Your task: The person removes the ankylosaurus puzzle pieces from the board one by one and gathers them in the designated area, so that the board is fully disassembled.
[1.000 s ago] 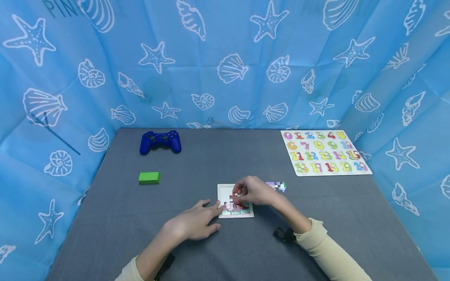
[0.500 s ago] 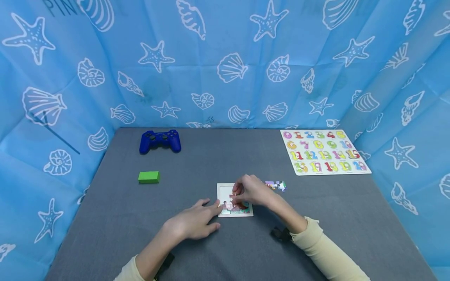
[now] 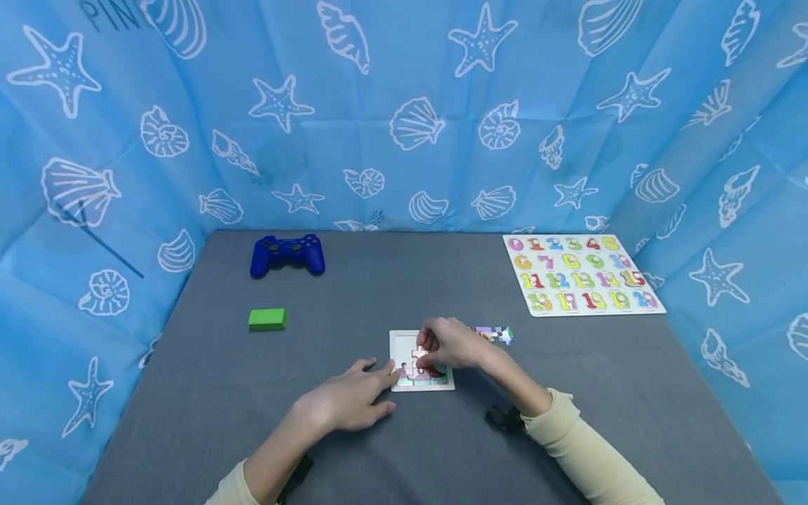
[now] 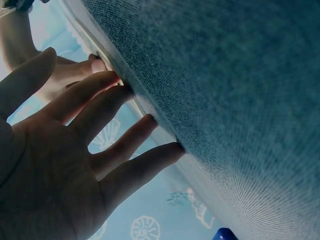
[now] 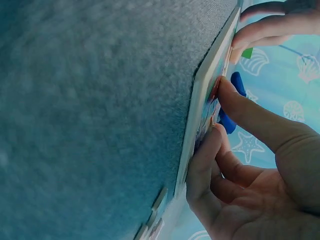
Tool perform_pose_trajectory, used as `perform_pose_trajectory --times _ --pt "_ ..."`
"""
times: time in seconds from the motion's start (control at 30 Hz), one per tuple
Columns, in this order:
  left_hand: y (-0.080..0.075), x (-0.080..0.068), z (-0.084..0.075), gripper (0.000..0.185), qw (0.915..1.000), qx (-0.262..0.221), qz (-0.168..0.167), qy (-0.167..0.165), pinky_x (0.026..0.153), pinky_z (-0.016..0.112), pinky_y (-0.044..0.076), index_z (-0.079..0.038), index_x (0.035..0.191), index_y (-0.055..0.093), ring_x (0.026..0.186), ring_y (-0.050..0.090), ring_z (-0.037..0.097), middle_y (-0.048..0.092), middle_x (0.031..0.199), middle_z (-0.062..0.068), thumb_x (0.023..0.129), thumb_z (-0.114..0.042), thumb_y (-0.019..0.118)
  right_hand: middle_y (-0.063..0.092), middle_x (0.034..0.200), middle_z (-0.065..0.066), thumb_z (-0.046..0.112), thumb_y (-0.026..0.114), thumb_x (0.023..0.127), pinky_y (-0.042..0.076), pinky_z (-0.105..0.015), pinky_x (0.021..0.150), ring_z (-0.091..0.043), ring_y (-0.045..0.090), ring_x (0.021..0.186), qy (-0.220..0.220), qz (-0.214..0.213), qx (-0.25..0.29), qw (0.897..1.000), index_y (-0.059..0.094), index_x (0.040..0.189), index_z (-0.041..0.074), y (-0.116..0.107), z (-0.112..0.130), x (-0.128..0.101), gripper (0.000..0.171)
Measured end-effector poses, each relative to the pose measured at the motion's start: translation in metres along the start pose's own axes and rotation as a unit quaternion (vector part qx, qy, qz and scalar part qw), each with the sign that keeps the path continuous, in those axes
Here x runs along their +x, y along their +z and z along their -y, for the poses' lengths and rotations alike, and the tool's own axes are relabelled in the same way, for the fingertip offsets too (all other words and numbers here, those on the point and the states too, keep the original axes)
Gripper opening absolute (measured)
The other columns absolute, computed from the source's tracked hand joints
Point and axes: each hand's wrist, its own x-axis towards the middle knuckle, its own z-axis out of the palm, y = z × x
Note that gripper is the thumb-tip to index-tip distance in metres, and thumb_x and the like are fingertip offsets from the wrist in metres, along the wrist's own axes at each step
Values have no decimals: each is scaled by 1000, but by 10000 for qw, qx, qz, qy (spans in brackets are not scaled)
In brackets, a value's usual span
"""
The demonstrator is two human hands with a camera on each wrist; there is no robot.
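Hands work at a small jigsaw tray (image 3: 399, 341) near the front middle of the grey desk (image 3: 353, 294). Left hand (image 3: 350, 400) lies flat, fingers straight, steadying the tray's left edge. Right hand (image 3: 453, 344) pinches a puzzle piece (image 3: 419, 353) onto the tray. Bottom rows look filled; the top is bare, and loose pieces (image 3: 495, 334) wait just right.
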Motion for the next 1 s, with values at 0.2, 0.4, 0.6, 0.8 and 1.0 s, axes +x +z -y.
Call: perform_pose_trajectory --times 0.2,0.4,0.6,0.8,1.0 --pt "0 0 0 56 10000 -1 28 -32 112 60 34 -29 150 36 151 21 30 29 160 -4 98 -43 52 65 81 3 24 80 79 49 -21 63 -6 58 72 -77 -52 -24 10000 64 92 12 1 2 -3 24" --pt "0 0 -1 56 10000 -13 26 -10 112 60 34 -28 150 37 151 21 30 30 160 -3 98 -43 53 66 85 1 20 79 81 52 -20 66 -8 62 76 -179 22 408 9990 62 95 12 1 -3 -5 23" --pt "0 -1 -1 56 10000 -34 -28 27 113 59 33 -26 150 37 150 21 32 31 159 -2 98 -42 53 68 84 -7 8 72 86 54 -22 69 -14 64 77 -417 216 1300 9904 60 99 7 -2 -14 -8 18" --pt "0 1 0 57 10000 -9 -9 -45 114 58 32 -27 150 36 150 22 31 31 159 -2 98 -43 53 68 90 -14 9 72 87 56 -24 72 -19 66 82 -705 63 1868 9798 60 103 4 -7 -23 -16 21" --pt "-1 0 0 58 10000 -40 47 -78 114 58 32 -29 150 36 150 22 31 31 159 -3 97 -44 54 70 92 -15 12 72 87 55 -25 66 -20 67 81 -566 -162 2244 9727 60 104 6 -17 -34 -33 22"
